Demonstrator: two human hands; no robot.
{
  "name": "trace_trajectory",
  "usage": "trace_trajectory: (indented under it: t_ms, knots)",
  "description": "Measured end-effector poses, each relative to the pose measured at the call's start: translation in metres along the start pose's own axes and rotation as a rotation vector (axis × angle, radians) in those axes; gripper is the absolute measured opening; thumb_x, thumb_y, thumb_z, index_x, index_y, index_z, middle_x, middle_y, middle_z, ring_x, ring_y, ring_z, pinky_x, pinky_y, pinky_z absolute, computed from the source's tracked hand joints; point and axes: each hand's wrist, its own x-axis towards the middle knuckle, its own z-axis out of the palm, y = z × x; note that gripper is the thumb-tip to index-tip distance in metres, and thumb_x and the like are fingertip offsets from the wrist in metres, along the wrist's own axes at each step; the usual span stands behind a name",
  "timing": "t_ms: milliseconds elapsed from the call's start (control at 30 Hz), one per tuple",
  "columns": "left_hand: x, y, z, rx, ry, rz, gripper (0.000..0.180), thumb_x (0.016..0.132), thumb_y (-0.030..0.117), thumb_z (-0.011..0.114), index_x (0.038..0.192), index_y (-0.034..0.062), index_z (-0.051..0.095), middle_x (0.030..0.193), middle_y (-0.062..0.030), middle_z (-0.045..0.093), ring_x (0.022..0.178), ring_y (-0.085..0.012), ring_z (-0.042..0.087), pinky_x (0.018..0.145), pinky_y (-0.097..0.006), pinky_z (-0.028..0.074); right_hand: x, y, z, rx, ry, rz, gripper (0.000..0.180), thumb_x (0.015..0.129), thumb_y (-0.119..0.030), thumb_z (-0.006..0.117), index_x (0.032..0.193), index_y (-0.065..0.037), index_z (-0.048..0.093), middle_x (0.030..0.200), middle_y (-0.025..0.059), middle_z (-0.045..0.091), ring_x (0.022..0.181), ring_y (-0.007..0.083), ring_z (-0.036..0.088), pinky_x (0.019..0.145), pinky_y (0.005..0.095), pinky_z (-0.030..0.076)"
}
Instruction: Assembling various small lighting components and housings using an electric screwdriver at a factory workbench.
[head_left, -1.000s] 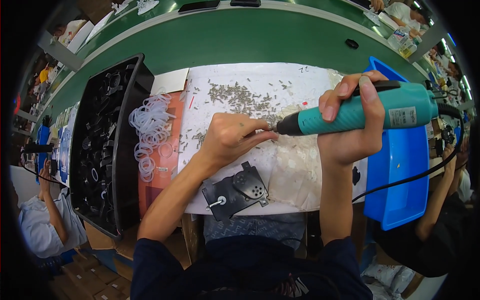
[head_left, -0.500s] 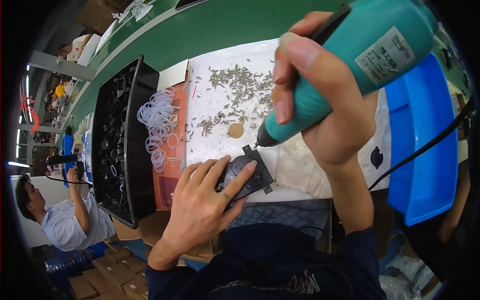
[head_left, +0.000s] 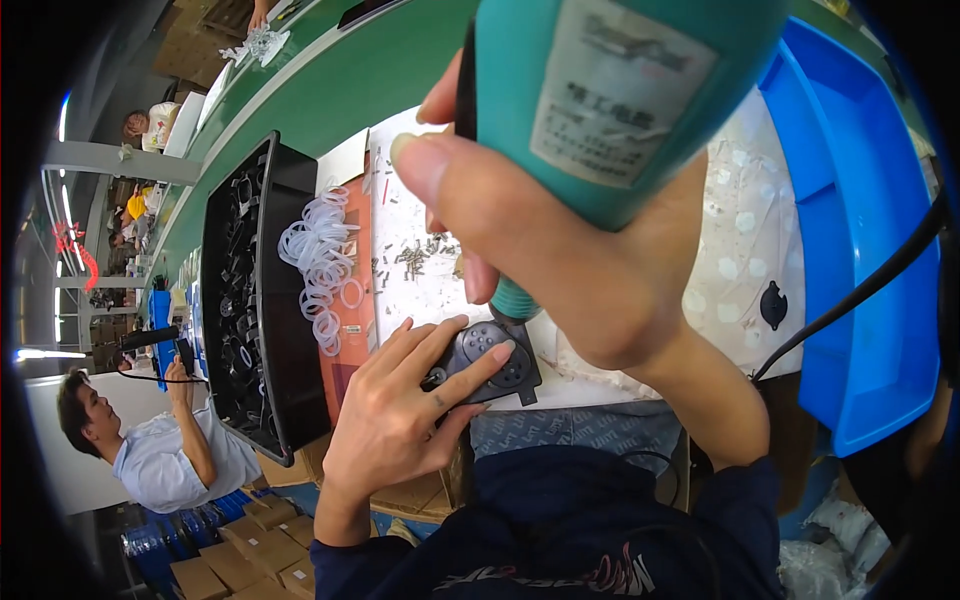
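Observation:
My right hand (head_left: 560,240) is wrapped round a teal electric screwdriver (head_left: 520,120), which rises close to the camera. Its lower end meets the far side of a black plastic housing (head_left: 490,357) with a round, hole-dotted face, and the hand and tool conceal the bit. With fingers over the face and thumb at the near edge, my left hand (head_left: 405,400) holds the housing down on the white work sheet (head_left: 400,300). Small metal screws (head_left: 415,262) lie loose beyond it, partly hidden by my right hand.
Clear plastic rings (head_left: 318,245) are piled on an orange sheet beside a black bin (head_left: 265,300) of black parts. At right are a blue tray (head_left: 860,330), a dark cable (head_left: 850,305) and a small black part (head_left: 773,305). A person (head_left: 165,440) works at far left.
The screwdriver has swung from a right-leaning tilt to more upright, rising nearer the camera, with its lower end brought against the housing. My left hand keeps its hold.

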Motion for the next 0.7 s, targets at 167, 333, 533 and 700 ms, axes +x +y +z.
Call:
trace_trajectory:
  t_ms: [167,333,533,700]
  knots:
    - [0.001,0.002,0.001,-0.021,-0.015,-0.022,0.06,0.066,0.013,0.074,0.124,0.0205,0.062,0.116,-0.0187,0.057,0.101,-0.0329,0.058,0.092,-0.044,0.047,0.0,0.004,-0.001,-0.028,0.032,0.0,0.013,0.079,0.001,0.066,0.09,0.002,0.058,0.064,0.0043,0.059,0.046,0.0076,0.055,0.042,0.02,0.042]
    - [-0.002,-0.001,0.002,-0.049,-0.006,-0.034,0.061,0.066,0.012,0.074,0.125,0.0202,0.061,0.116,-0.0185,0.056,0.099,-0.0329,0.058,0.091,-0.044,0.047,-0.002,-0.002,0.004,-0.029,0.0,0.03,0.014,0.079,0.0,0.066,0.09,0.001,0.058,0.063,0.0043,0.059,0.047,0.0084,0.056,0.045,0.0215,0.044]
    - [-0.002,-0.002,0.002,-0.038,0.005,-0.013,0.062,0.065,0.011,0.074,0.125,0.02,0.061,0.116,-0.0178,0.056,0.098,-0.0328,0.058,0.091,-0.044,0.047,0.001,0.003,0.002,-0.03,0.055,0.04,0.014,0.079,-0.002,0.065,0.09,0.002,0.058,0.062,0.0055,0.058,0.046,0.0097,0.056,0.049,0.0236,0.047]
    - [-0.002,-0.001,0.004,-0.052,0.018,-0.022,0.063,0.064,0.011,0.074,0.125,0.0212,0.061,0.117,-0.0171,0.057,0.098,-0.0327,0.058,0.091,-0.046,0.047,0.003,0.002,0.003,0.007,0.142,0.099,0.011,0.071,-0.002,0.068,0.077,-0.001,0.059,0.064,0.0027,0.062,0.057,0.0084,0.058,0.054,0.0237,0.045]
